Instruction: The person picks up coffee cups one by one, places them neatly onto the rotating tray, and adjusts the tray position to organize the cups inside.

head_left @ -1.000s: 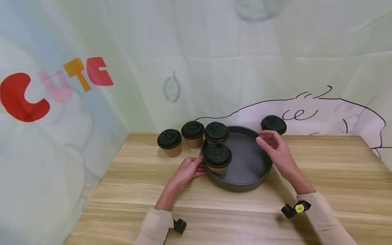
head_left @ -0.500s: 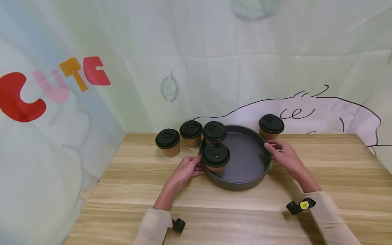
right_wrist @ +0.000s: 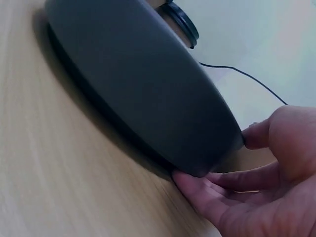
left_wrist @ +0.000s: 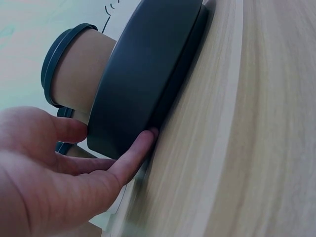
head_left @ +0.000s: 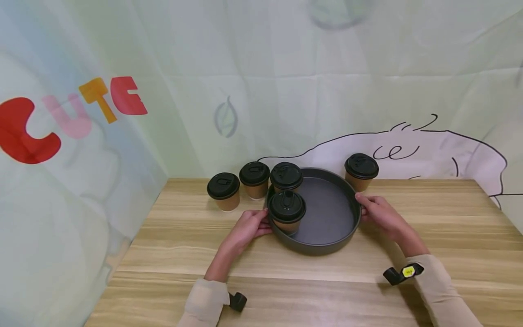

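Note:
A round dark grey cake pan [head_left: 327, 213] sits on the table between both hands. My left hand [head_left: 249, 227] grips its left side; in the left wrist view the thumb [left_wrist: 71, 129] lies at the rim and a fingertip reaches under the bottom edge. On the opposite side my right hand [head_left: 382, 214] grips the pan the same way, its thumb [right_wrist: 256, 136] by the rim. A brown paper coffee cup [head_left: 288, 211] with a black lid stands upright inside the pan at the left. Just behind it, another lidded cup [head_left: 287, 175] overlaps the pan's far left rim.
Two more lidded coffee cups, a nearer one [head_left: 224, 193] and a farther one [head_left: 255, 180], stand left of the pan. Another cup [head_left: 361, 171] is behind my right hand, close to the pan's rim. A printed curtain [head_left: 286, 113] hangs behind the wooden table [head_left: 294, 295].
My right hand has come down from near the back right cup and moved right, taking hold of the pan's right side. My left hand has kept its grip, and the cups stay put.

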The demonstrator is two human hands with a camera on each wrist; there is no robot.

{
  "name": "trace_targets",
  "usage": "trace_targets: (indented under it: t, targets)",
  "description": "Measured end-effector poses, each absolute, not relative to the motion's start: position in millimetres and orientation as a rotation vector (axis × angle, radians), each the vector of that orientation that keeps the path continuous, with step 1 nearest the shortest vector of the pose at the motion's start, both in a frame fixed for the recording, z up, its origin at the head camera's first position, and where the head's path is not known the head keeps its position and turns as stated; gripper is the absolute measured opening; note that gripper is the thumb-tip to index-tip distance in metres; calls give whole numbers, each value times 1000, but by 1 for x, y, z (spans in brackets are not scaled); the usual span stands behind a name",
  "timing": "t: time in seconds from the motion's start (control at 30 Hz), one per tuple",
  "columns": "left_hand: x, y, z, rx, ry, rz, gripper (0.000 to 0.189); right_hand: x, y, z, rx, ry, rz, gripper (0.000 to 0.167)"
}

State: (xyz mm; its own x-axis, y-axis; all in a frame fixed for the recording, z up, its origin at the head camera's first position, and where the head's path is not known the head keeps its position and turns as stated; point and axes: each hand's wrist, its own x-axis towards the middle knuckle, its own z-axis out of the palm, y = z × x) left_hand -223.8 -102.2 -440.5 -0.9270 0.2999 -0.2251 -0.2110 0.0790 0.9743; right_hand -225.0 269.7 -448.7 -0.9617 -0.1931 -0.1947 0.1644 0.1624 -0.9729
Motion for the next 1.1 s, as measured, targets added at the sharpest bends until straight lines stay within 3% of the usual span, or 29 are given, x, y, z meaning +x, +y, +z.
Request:
trace_targets:
  t: [0.33, 0.63, 0.9, 1.1]
  targets:
    - [-224, -101, -440, 77, 1994, 1915, 38, -223, 284, -446, -95, 1967, -1880, 37]
    - [-224, -101, -440, 61, 2010, 1900, 37, -224, 276, -449, -23, 2082, -1863, 56]
    - [-224, -101, -441, 66, 2025, 1888, 39, -225, 281, -451, -118, 1989, -1866, 43]
    - [-223, -100, -440, 48, 2022, 1904, 39, -222, 292, -448, -130, 1925, -1778, 42]
